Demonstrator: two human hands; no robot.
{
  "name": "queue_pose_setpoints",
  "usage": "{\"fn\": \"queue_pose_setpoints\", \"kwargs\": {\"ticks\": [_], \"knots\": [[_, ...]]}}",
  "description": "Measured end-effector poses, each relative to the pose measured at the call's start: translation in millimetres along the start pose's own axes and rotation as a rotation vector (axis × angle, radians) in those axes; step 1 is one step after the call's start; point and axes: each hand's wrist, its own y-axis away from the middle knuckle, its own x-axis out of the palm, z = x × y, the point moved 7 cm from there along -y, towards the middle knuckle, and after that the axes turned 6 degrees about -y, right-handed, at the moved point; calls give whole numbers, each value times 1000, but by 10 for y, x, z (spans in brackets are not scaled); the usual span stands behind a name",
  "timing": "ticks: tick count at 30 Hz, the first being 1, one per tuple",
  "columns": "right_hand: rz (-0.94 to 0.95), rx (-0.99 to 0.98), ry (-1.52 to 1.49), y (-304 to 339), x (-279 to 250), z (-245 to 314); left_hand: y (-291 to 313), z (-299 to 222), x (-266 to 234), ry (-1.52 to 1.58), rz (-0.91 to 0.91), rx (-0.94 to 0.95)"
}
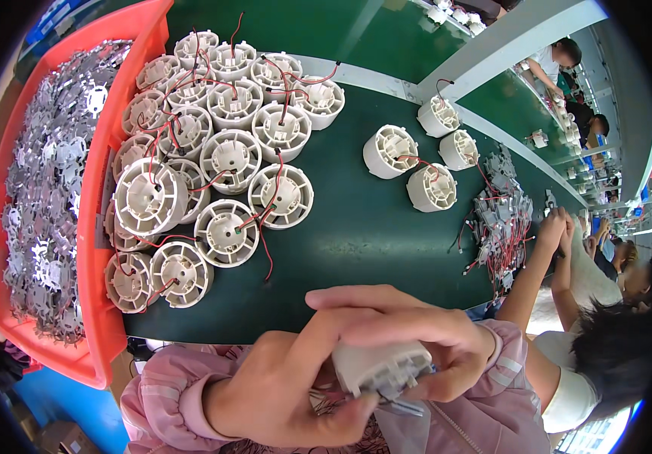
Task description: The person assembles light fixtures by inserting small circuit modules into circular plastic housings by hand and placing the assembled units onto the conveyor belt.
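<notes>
Close to my body, both hands are closed round one white round plastic housing (358, 366), tipped on its side. My left hand (284, 382) holds it from the left, its thumb at the lower edge beside a small grey metal plate (402, 407). Fingers of my right hand (432, 329) lie over the top, and its thumb presses near the same plate. Whether the plate is fixed to the housing, I cannot tell. Past my hands, several similar white housings (228, 231) with red and black wires stand crowded on the green table (341, 261).
On the left a red-orange bin (103, 303) is heaped with grey metal plates (46, 189). Several more housings (432, 188) stand right of centre, beside a pile of wired grey parts (501, 219). A co-worker's hands (557, 227) are at the right; a white post (507, 45) rises behind.
</notes>
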Motion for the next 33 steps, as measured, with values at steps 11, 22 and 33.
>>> {"fn": "queue_pose_setpoints", "kwargs": {"ticks": [11, 22, 33], "knots": [[93, -119, 373, -54, 2, 237, 9, -162, -104, -320, -3, 257], [71, -165, 357, -9, 43, 235, 5, -307, -31, -486, -25, 306], [-70, -166, 389, 75, 69, 225, -20, -249, -72, -386, 59, 122]]}}
